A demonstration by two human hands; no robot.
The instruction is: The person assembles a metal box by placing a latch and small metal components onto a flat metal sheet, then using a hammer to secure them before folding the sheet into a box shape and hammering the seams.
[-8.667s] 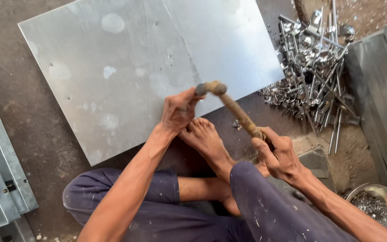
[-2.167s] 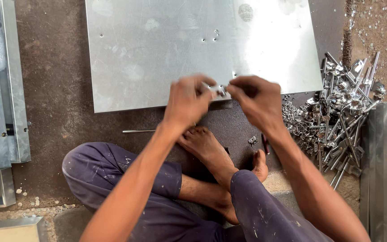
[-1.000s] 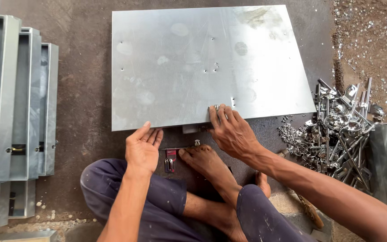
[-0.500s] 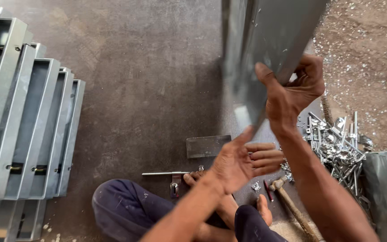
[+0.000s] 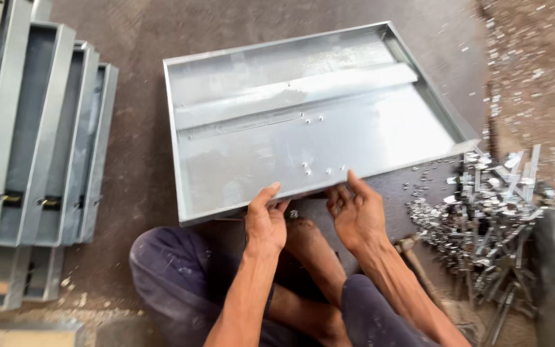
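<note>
Sheet-metal tray held by its near edge over the floor

Sheet-metal tray (image 5: pixel 309 122), a shallow galvanised panel with folded-up rims, lies open side up in front of the seated person, its near long edge toward the knees. How far that near edge rests on the floor or is lifted cannot be told, since the hands and a bare foot (image 5: pixel 313 247) cover the spot beneath it. The left hand (image 5: pixel 266 222) curls over the near rim, thumb on top and fingers hidden under the metal, so it grips the tray. The right hand (image 5: pixel 358 215) meets the same edge just beside it, fingertips on the inner face near a cluster of small holes; whether its fingers close around the rim cannot be made out. Both hands sit at the middle of the near edge, with the tray stretching away from them. A hammer handle (image 5: pixel 419 270) shows only partly behind the right forearm. A heap of small metal fittings (image 5: pixel 483 218) lies to the right, cut off by the frame. Stacked trays (image 5: pixel 33 148) stand at left, partly out of view.
</note>
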